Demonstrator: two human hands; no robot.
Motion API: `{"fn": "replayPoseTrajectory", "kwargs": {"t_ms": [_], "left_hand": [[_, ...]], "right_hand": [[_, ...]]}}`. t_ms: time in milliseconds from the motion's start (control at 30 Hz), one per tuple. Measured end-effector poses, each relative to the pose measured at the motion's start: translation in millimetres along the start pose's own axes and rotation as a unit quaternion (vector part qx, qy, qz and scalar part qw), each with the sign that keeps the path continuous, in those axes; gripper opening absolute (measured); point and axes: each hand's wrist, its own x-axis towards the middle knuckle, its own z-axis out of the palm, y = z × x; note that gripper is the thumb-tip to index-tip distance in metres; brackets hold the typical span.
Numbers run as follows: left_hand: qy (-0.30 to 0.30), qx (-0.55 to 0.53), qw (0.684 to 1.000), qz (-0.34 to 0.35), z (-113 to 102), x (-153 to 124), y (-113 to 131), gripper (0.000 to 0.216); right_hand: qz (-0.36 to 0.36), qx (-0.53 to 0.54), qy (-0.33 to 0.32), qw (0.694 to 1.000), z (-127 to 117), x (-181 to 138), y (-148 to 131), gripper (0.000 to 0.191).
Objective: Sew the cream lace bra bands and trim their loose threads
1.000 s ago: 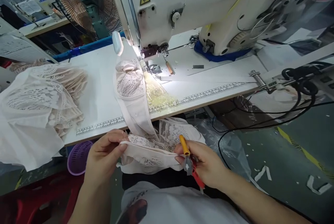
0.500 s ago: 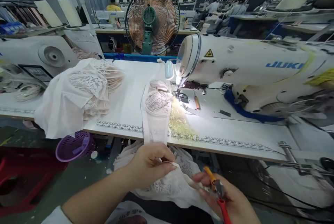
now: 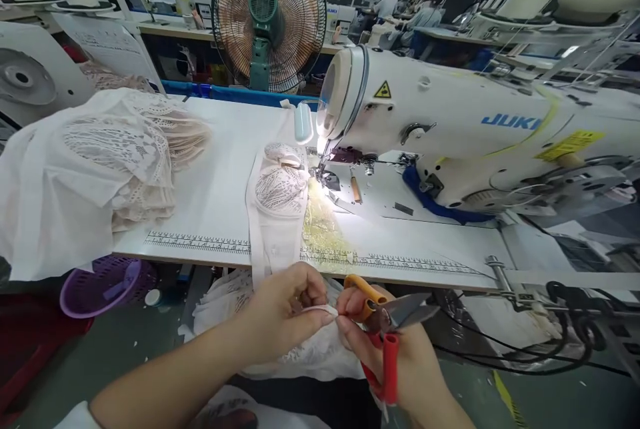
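Just in front of the table edge, my left hand (image 3: pixel 280 312) pinches the pale edge of a white bra (image 3: pixel 280 192) between thumb and fingers. The bra's lace cup lies on the table beside the sewing machine's needle area. My right hand (image 3: pixel 413 366) has a pair of scissors (image 3: pixel 407 311) in its palm, with one orange and one red handle and the blades pointing right. Its thumb and forefinger meet at the tip of the fabric edge, against my left fingertips. More white lace pieces (image 3: pixel 217 306) hang below, over my lap.
A white sewing machine (image 3: pixel 445 109) stands at the right of the table, with yellowish netting (image 3: pixel 323 226) by its needle. At left lies a pile of white lace garments (image 3: pixel 95 156). A purple basket (image 3: pixel 83 292) is below. A fan (image 3: pixel 260 56) stands behind the table.
My right hand has come left and up to my left hand, and its fingertips now meet the fabric edge. The scissors have turned, blades to the right. The view has shifted right.
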Motion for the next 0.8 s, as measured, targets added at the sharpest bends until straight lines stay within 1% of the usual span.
{"fn": "replayPoseTrajectory", "kwargs": {"t_ms": [33, 67, 167, 233, 300, 400, 600, 700, 800], "left_hand": [[0.007, 0.0, 1.0, 0.006, 0.2, -0.4, -2.1, 0.009], [0.013, 0.004, 1.0, 0.025, 0.4, -0.7, -4.2, 0.009], [0.019, 0.025, 0.994, 0.108, 0.3, 0.1, -9.2, 0.009], [0.017, 0.031, 0.991, 0.13, -0.1, 1.1, -10.2, 0.009], [0.019, 0.027, 0.992, 0.119, -0.2, 1.6, -9.4, 0.008], [0.025, 0.008, 0.996, 0.081, 0.6, 1.2, -6.3, 0.007], [0.023, -0.062, 0.997, -0.037, 4.7, -0.1, -2.2, 0.009], [0.034, -0.066, 0.996, -0.05, 5.7, -0.5, -1.9, 0.009], [0.023, -0.049, 0.997, -0.05, 4.8, 0.0, -1.0, 0.011]], "right_hand": [[0.001, 0.0, 0.009, 1.0, 0.4, 0.4, 0.9, 0.01], [0.0, -0.003, 0.017, 1.0, 0.7, 0.8, 1.8, 0.011], [-0.007, -0.019, 0.031, 0.999, 1.1, 1.4, 3.1, 0.012], [-0.013, -0.024, 0.031, 0.999, 1.4, 1.1, 3.1, 0.011], [-0.017, -0.024, 0.029, 0.999, 1.9, 0.2, 3.0, 0.01], [-0.02, -0.02, 0.023, 0.999, 2.5, -1.6, 3.2, 0.011], [-0.021, -0.017, 0.01, 1.0, 2.0, -2.8, 3.7, 0.011], [-0.022, -0.015, 0.011, 1.0, 2.0, -3.0, 2.8, 0.012], [-0.023, -0.009, 0.019, 1.0, 2.6, -3.8, 1.6, 0.013]]}}
